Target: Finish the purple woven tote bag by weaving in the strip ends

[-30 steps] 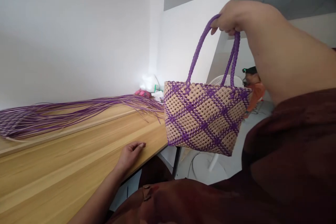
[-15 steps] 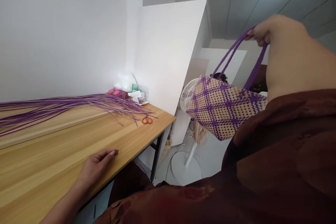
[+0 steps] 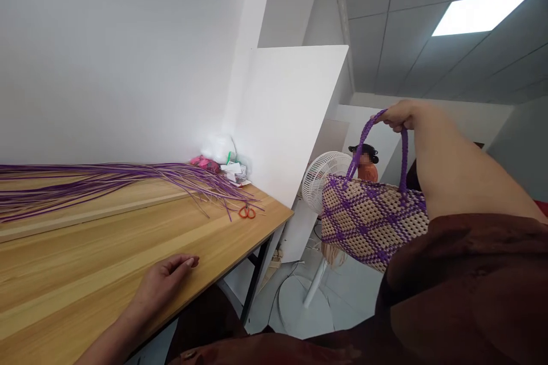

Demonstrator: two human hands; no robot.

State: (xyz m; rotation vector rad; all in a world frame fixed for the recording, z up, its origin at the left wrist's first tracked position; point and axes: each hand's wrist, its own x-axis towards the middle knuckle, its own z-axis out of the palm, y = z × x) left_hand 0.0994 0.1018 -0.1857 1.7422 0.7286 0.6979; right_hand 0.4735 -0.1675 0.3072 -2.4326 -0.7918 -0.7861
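My right hand (image 3: 400, 115) is closed round the purple braided handles (image 3: 362, 140) of a woven handbag. The handbag (image 3: 372, 217) hangs in the air to the right of the table, its beige and purple checked side towards me. My sleeve covers its lower right part. On the table near the front edge lies my left hand (image 3: 169, 276), fingers curled in and thumb against them, with nothing seen in it. Red-handled scissors (image 3: 247, 212) lie beyond it, next to a spread of long purple and beige strips (image 3: 141, 174).
A white standing fan (image 3: 323, 174) is behind the handbag, and another person (image 3: 367, 170) is further back. A white partition (image 3: 295, 108) rises at the table's far end. Papers (image 3: 233, 169) and a pink bundle (image 3: 205, 163) lie by the wall.
My right hand and the handbag are lower in view, and the handbag hangs more level. The camera view has tilted up somewhat. My left hand stays on the table.
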